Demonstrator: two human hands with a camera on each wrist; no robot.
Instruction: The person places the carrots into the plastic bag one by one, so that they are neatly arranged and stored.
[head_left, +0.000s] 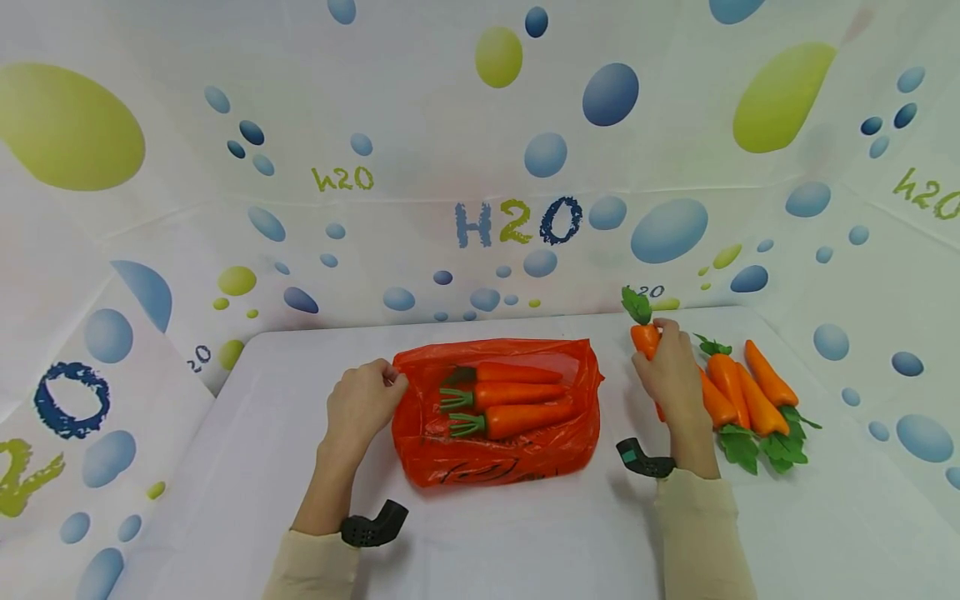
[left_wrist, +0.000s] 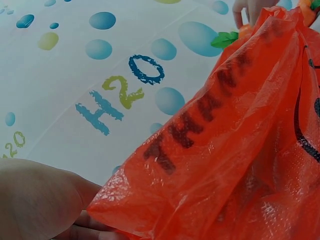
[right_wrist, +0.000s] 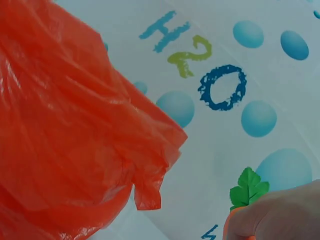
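A red plastic bag [head_left: 495, 471] lies spread with its mouth facing up in the middle of the table, and several orange carrots [head_left: 525, 417] with green tops rest inside it. My left hand [head_left: 363, 400] pinches the bag's left rim; in the left wrist view the bag's corner [left_wrist: 115, 200] sits between thumb and fingers. To the right of the bag, my right hand [head_left: 670, 367] grips a carrot [head_left: 643, 337] with a leafy top pointing away. In the right wrist view only its green leaves [right_wrist: 248, 187] and a sliver of orange show past the hand.
Several more carrots [head_left: 765, 400] with leafy green tops lie in a pile right of my right hand. The white table [head_left: 495, 550] meets a white wall cloth [head_left: 420, 242] printed with blue and green spots. A black band with a camera sits on each wrist.
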